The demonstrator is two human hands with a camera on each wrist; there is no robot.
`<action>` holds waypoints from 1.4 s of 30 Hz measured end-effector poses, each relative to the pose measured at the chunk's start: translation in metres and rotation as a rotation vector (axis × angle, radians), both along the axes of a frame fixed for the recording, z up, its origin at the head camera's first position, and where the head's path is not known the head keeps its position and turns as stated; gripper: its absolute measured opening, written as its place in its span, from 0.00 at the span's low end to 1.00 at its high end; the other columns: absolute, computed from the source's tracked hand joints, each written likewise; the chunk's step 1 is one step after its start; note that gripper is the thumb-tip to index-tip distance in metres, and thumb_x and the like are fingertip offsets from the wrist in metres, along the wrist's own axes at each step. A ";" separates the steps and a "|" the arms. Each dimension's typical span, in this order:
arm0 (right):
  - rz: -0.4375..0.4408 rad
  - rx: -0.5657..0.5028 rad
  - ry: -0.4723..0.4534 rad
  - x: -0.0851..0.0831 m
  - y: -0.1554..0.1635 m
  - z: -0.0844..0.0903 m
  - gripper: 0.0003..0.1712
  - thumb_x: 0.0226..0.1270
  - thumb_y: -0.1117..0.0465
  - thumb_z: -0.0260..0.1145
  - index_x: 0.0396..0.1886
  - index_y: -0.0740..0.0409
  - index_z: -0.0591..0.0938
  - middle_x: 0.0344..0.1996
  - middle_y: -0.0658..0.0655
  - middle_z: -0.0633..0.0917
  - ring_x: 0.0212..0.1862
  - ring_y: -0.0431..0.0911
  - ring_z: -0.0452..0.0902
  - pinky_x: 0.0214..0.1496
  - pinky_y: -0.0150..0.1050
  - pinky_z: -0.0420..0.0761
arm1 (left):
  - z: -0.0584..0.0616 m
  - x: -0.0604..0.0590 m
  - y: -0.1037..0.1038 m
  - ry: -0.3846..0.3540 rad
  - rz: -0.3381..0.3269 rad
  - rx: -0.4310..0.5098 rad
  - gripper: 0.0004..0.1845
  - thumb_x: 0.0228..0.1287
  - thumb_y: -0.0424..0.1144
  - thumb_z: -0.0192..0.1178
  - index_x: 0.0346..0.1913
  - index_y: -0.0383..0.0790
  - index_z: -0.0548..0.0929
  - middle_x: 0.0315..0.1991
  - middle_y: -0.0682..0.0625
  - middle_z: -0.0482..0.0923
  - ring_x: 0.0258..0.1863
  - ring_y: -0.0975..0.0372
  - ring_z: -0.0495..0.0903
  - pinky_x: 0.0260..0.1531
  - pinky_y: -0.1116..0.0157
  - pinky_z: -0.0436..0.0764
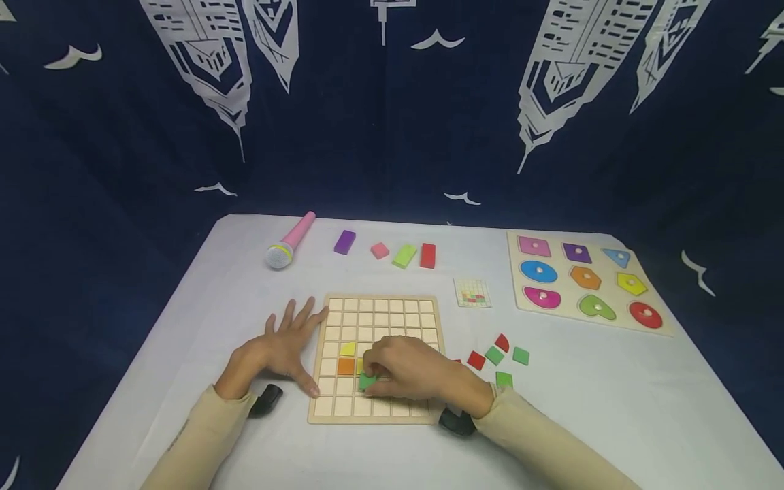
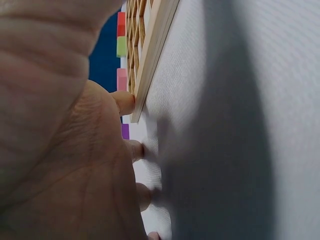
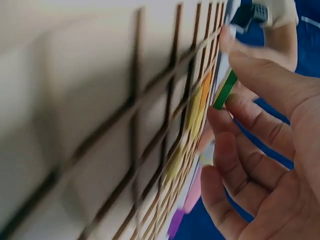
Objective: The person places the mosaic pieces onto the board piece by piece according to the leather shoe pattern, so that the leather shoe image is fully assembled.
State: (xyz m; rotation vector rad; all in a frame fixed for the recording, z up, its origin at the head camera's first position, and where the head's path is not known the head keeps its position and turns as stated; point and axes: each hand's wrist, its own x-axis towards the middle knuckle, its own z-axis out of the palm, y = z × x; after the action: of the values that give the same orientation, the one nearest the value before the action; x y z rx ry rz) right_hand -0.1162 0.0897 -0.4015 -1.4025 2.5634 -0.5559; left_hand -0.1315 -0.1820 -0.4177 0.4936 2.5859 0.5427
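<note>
While my right hand (image 1: 416, 374) hovers over the lower middle of the wooden grid board (image 1: 375, 358), its fingers (image 3: 250, 120) are curled and pinch a green square tile (image 1: 367, 382) by its edges, holding it tilted just above a cell in the second row from the near edge. Orange tile (image 1: 346, 366) and yellow tile (image 1: 348, 349) sit seated in cells immediately left of that position. My left hand (image 1: 284, 350) lies flat on the white table (image 1: 184, 327), fingers spread and straight, with fingertips (image 2: 125, 102) touching the board's left edge. Loose green and red tiles (image 1: 499, 357) lie right of the board. Farther back are a small pattern card (image 1: 473, 292), a row of coloured blocks (image 1: 392, 252), a pink microphone (image 1: 290, 240), and a shape puzzle board (image 1: 584, 280).
</note>
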 end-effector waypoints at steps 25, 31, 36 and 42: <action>-0.053 0.139 0.011 0.010 -0.051 -0.005 0.09 0.55 0.54 0.79 0.26 0.47 0.85 0.28 0.39 0.79 0.32 0.29 0.70 0.35 0.23 0.74 | -0.004 -0.001 -0.001 -0.003 -0.003 0.003 0.82 0.24 0.63 0.84 0.81 0.41 0.41 0.80 0.31 0.27 0.76 0.32 0.24 0.65 0.25 0.32; -0.059 0.144 0.005 0.015 -0.041 -0.001 0.03 0.60 0.54 0.76 0.33 0.45 0.89 0.33 0.40 0.80 0.36 0.30 0.72 0.38 0.23 0.76 | -0.004 0.000 0.001 -0.004 -0.003 -0.001 0.82 0.24 0.63 0.84 0.81 0.41 0.41 0.80 0.31 0.27 0.76 0.31 0.25 0.65 0.25 0.33; -0.031 0.117 -0.009 0.018 -0.021 -0.001 0.12 0.64 0.52 0.73 0.47 0.45 0.90 0.45 0.42 0.80 0.47 0.33 0.73 0.50 0.26 0.77 | -0.003 0.000 0.002 0.004 0.007 -0.016 0.82 0.23 0.64 0.83 0.81 0.41 0.42 0.80 0.31 0.28 0.76 0.31 0.25 0.66 0.25 0.33; -0.030 0.013 -0.126 0.013 0.015 -0.004 0.14 0.68 0.55 0.69 0.53 0.46 0.87 0.48 0.42 0.81 0.52 0.34 0.75 0.59 0.31 0.77 | -0.002 0.001 0.005 0.009 0.014 -0.016 0.82 0.22 0.63 0.84 0.81 0.41 0.43 0.80 0.31 0.29 0.76 0.31 0.26 0.66 0.25 0.34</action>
State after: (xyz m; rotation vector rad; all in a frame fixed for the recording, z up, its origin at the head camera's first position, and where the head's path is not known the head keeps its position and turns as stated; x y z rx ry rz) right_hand -0.1035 0.1050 -0.4052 -1.2834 2.4881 -0.6104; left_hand -0.1307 -0.1774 -0.4199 0.4746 2.6023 0.5249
